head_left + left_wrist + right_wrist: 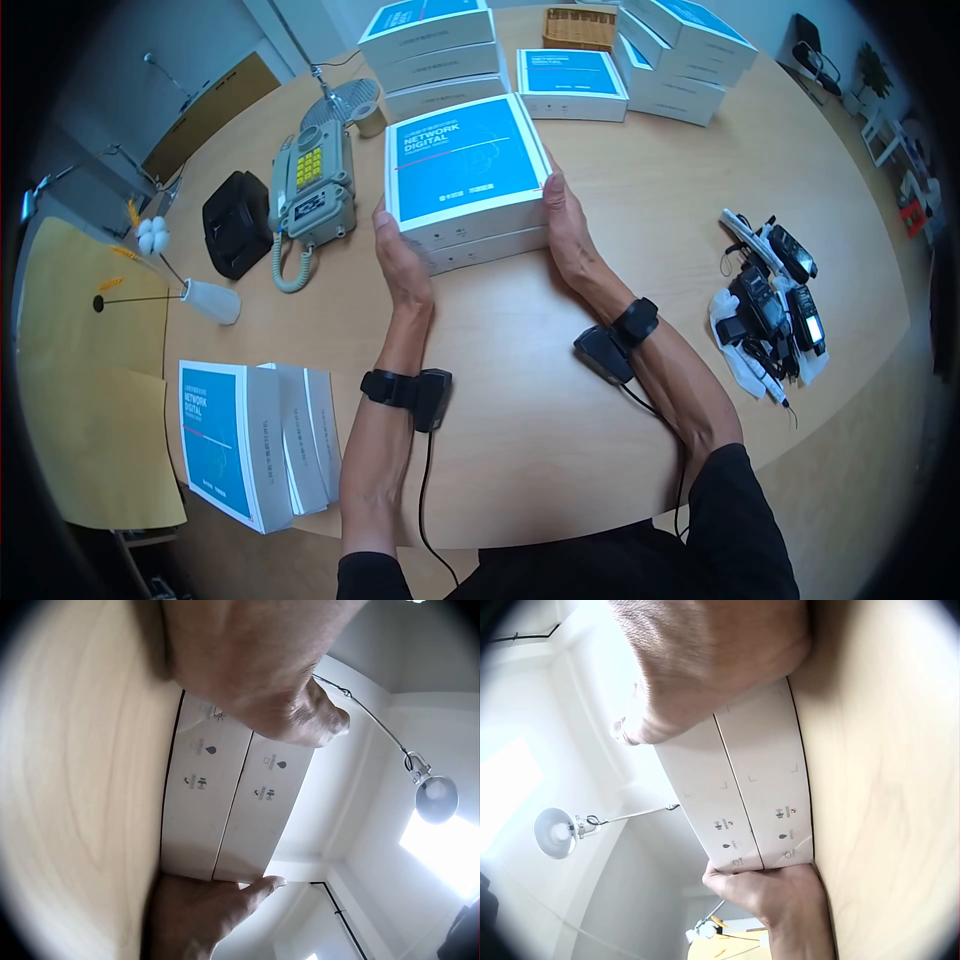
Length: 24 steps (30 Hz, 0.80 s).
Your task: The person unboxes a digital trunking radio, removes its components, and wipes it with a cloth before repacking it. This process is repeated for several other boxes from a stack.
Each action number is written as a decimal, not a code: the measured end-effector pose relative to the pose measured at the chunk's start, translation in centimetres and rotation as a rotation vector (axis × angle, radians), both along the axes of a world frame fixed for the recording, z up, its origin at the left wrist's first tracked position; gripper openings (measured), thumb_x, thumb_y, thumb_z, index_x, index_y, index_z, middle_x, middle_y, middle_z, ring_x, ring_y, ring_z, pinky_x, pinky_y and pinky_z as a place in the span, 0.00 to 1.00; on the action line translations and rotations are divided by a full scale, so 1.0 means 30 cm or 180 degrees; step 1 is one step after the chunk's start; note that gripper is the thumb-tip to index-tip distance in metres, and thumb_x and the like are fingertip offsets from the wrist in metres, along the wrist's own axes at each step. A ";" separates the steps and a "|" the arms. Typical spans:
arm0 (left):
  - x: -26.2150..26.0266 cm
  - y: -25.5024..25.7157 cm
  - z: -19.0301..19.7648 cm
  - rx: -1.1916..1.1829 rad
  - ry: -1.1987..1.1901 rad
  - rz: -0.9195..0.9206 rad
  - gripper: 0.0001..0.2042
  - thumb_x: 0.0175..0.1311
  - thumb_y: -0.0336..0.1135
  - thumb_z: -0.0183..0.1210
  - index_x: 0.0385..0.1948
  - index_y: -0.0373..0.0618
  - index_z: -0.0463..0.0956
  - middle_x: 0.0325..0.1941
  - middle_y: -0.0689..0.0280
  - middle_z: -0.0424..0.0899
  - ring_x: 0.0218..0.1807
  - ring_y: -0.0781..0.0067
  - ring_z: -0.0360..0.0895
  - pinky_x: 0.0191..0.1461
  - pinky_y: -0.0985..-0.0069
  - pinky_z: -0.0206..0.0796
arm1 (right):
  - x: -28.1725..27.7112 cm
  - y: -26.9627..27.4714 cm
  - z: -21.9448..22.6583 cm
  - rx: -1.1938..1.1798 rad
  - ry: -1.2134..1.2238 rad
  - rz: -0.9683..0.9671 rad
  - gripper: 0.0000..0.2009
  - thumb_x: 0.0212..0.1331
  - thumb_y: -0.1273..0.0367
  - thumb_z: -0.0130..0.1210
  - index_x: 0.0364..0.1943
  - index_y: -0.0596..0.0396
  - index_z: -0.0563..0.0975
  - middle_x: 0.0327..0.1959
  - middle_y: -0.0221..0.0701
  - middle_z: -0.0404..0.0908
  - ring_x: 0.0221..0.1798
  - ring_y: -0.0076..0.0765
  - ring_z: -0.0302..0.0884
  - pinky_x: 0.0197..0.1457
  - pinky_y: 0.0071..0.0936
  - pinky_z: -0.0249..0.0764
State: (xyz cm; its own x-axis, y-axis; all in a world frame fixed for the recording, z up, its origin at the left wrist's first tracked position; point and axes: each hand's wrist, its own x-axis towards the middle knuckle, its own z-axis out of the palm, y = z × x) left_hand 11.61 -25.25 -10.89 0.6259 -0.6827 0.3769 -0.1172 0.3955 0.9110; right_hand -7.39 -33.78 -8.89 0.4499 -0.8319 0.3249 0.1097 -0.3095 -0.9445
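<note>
Two white boxes are stacked in front of me, the upper box (pixel 465 160) with a blue "NETWORK DIGITAL" top lying squarely over the lower box (pixel 490 250). My left hand (pixel 402 262) grips the stack's left side, its thumb up along the upper box. On the opposite side, my right hand (pixel 570 228) grips both boxes, the thumb at the upper box's top edge. Both wrist views show the seam between the boxes and a thin dark line where the lower box (pixel 191 817) meets the tabletop. The fingers behind the boxes are mostly hidden.
Box stacks (pixel 445 65) (pixel 680 70) and a single box (pixel 570 85) stand at the back, near a wicker basket (pixel 580 28). To the left are a telephone (pixel 315 180), a black case (pixel 237 225), a vase (pixel 212 300) and upright boxes (pixel 250 440). Black devices (pixel 765 300) lie right.
</note>
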 end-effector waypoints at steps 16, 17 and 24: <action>0.000 0.017 0.022 0.0139 -0.0269 0.0112 0.33 0.78 0.54 0.32 0.66 0.31 0.67 0.63 0.51 0.74 0.67 0.60 0.69 0.73 0.66 0.56 | 0.003 0.003 -0.005 -0.0120 0.0101 -0.0015 0.54 0.64 0.26 0.26 0.80 0.59 0.48 0.80 0.54 0.53 0.84 0.58 0.44 0.84 0.43 0.42; -0.001 0.015 0.023 0.0146 -0.0207 0.0099 0.32 0.78 0.54 0.32 0.65 0.32 0.67 0.63 0.50 0.74 0.67 0.59 0.69 0.73 0.66 0.55 | 0.003 0.003 -0.001 -0.0113 0.0117 -0.0011 0.54 0.64 0.26 0.26 0.80 0.59 0.48 0.80 0.54 0.53 0.84 0.58 0.44 0.84 0.43 0.42; 0.024 0.008 0.029 0.0273 -0.0275 0.0040 0.31 0.80 0.53 0.31 0.66 0.34 0.68 0.62 0.57 0.77 0.66 0.64 0.69 0.72 0.68 0.54 | 0.006 0.001 -0.010 -0.0141 0.0188 -0.0050 0.55 0.63 0.25 0.26 0.80 0.58 0.47 0.80 0.54 0.52 0.84 0.58 0.43 0.85 0.44 0.42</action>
